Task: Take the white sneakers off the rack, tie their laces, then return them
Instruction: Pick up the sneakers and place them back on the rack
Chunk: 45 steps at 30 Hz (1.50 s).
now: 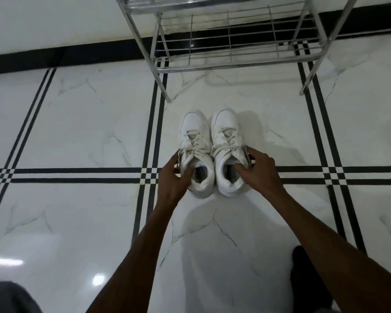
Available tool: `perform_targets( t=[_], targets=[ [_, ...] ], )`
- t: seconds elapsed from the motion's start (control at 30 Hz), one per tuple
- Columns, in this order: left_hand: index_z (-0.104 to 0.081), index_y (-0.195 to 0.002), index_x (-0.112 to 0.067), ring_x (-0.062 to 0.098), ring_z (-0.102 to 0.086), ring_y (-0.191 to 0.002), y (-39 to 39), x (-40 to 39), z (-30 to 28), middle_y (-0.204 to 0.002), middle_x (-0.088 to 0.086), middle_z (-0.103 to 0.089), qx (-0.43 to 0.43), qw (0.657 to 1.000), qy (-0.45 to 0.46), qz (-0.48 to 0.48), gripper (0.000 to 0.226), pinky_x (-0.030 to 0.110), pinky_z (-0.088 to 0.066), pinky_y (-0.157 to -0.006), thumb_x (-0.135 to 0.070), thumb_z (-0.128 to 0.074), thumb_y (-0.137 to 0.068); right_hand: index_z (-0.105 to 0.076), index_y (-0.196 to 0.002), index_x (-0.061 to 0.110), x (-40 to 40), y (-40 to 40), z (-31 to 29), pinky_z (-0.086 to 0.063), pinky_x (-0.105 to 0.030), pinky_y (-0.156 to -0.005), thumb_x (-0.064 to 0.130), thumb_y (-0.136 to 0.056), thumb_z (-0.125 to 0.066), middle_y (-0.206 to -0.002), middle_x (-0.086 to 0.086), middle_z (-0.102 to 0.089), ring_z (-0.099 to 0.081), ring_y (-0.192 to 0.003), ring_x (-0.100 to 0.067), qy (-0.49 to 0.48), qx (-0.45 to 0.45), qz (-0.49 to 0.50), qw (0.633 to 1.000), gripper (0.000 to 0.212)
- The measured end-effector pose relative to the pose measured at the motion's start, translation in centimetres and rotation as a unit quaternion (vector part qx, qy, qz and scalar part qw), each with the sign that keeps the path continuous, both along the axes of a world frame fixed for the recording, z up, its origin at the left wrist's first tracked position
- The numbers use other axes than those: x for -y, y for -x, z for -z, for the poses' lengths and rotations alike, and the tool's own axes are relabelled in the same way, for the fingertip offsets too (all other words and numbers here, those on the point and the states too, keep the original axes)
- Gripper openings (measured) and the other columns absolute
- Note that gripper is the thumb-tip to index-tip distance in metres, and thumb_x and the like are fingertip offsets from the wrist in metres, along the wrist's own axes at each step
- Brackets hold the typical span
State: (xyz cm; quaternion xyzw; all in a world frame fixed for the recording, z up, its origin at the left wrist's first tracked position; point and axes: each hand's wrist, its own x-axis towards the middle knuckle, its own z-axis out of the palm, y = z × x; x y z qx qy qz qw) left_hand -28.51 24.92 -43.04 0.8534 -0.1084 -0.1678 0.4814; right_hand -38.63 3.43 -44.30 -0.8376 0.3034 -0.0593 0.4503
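Note:
Two white sneakers stand side by side on the marble floor, toes pointing toward the rack. My left hand (174,175) grips the collar of the left sneaker (193,132), thumb inside the opening and fingers on its outer side. My right hand (257,170) holds the right sneaker (226,125) the same way, fingers around its outer collar. The laces on both shoes lie crossed over the tongues; I cannot tell whether they are knotted. The metal shoe rack (235,64) stands just beyond the shoes, and its lowest wire shelf holds nothing.
White marble floor tiles with black stripe borders (77,175) stretch around. A black skirting band (66,55) runs along the wall behind the rack. A dark shape, perhaps my leg or foot (307,279), sits at the lower right, and grey fabric (7,297) at the lower left corner.

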Motion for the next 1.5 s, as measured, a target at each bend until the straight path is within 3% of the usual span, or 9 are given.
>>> perform_targets(
  t=[0.13,0.33,0.47,0.57,0.63,0.77,1.03,1.17,1.5],
  targets=[
    [-0.058,-0.143,-0.021,-0.007,-0.069,-0.085,0.2,1.8,-7.6,-0.114,-0.007,-0.074,-0.022,1.000,0.008,0.002,0.051,0.019,-0.059,-0.075,-0.021,-0.071,-0.094,-0.066,-0.121,0.024,1.2,0.5,-8.0,-0.059,-0.034,-0.077,0.030,-0.079,-0.068,-0.097,0.000,-0.077,-0.072,-0.084,-0.020,-0.031,0.000,0.035,0.999,0.042],
    [-0.056,-0.145,-0.023,-0.013,-0.065,-0.095,0.1,5.2,-23.1,-0.123,-0.006,-0.073,-0.020,1.000,-0.011,0.021,0.053,0.024,-0.059,-0.081,-0.022,-0.071,-0.095,-0.065,-0.125,0.022,4.5,1.0,-23.9,-0.050,-0.026,-0.070,0.026,-0.081,-0.069,-0.099,0.001,-0.075,-0.070,-0.083,-0.020,-0.030,-0.024,0.052,0.998,0.044],
    [-0.057,-0.144,-0.018,0.006,-0.068,-0.100,-0.4,8.2,-32.4,-0.121,0.000,-0.074,-0.034,0.999,-0.022,0.027,0.051,0.007,-0.052,-0.071,-0.017,-0.068,-0.095,-0.064,-0.125,0.020,7.5,0.5,-33.0,-0.057,-0.029,-0.073,0.026,-0.081,-0.068,-0.102,0.001,-0.076,-0.071,-0.084,-0.020,-0.040,-0.026,0.038,0.998,0.044],
    [-0.056,-0.145,-0.020,0.011,-0.069,-0.103,-1.8,10.5,-36.8,-0.124,-0.003,-0.074,-0.035,0.998,-0.022,0.040,0.059,0.016,-0.056,-0.085,-0.032,-0.064,-0.088,-0.062,-0.130,0.016,10.0,-0.7,-37.9,-0.049,-0.015,-0.069,0.020,-0.084,-0.071,-0.104,0.001,-0.073,-0.068,-0.083,-0.015,-0.038,-0.022,0.026,0.999,0.047],
    [-0.055,-0.146,-0.022,0.011,-0.069,-0.104,-3.2,11.9,-38.9,-0.125,-0.006,-0.073,-0.042,0.998,-0.033,0.040,0.061,0.016,-0.056,-0.085,-0.034,-0.063,-0.086,-0.060,-0.132,0.016,11.5,-1.9,-40.0,-0.056,-0.025,-0.077,0.021,-0.084,-0.071,-0.109,-0.002,-0.074,-0.071,-0.092,-0.018,-0.053,-0.020,0.023,0.998,0.049],
    [-0.056,-0.145,-0.018,0.010,-0.069,-0.098,-7.5,15.0,-39.8,-0.122,-0.006,-0.072,-0.040,0.997,-0.047,0.036,0.054,0.007,-0.051,-0.077,-0.018,-0.069,-0.092,-0.059,-0.130,0.021,14.4,-5.6,-41.8,-0.059,-0.038,-0.085,0.024,-0.085,-0.068,-0.110,-0.002,-0.073,-0.070,-0.097,-0.018,-0.069,-0.023,0.020,0.997,0.046],
    [-0.053,-0.147,-0.017,0.019,-0.069,-0.104,-18.5,20.2,-35.9,-0.127,0.001,-0.071,-0.071,0.995,-0.061,0.037,0.056,0.035,-0.058,-0.090,-0.022,-0.069,-0.093,-0.054,-0.137,0.010,19.5,-16.8,-38.2,-0.043,-0.016,-0.083,0.019,-0.090,-0.067,-0.122,-0.011,-0.069,-0.065,-0.112,-0.025,-0.055,-0.056,0.013,0.997,0.050],
    [-0.051,-0.148,-0.017,0.020,-0.069,-0.107,-22.9,22.1,-34.2,-0.130,0.002,-0.070,-0.086,0.991,-0.077,0.063,0.055,0.022,-0.055,-0.081,-0.017,-0.067,-0.095,-0.055,-0.137,0.010,21.4,-21.1,-36.3,-0.054,-0.042,-0.096,0.025,-0.086,-0.068,-0.121,-0.012,-0.070,-0.066,-0.112,-0.028,-0.063,-0.073,0.014,0.995,0.055],
    [-0.049,-0.150,-0.015,-0.001,-0.064,-0.092,-26.6,24.1,-32.1,-0.119,-0.009,-0.065,-0.126,0.986,-0.076,0.078,0.056,0.008,-0.053,-0.064,-0.004,-0.062,-0.096,-0.057,-0.129,0.002,23.0,-24.7,-34.6,-0.053,-0.045,-0.093,0.015,-0.092,-0.062,-0.116,-0.019,-0.070,-0.066,-0.109,-0.035,-0.072,-0.117,0.032,0.990,0.040]
  ],
)
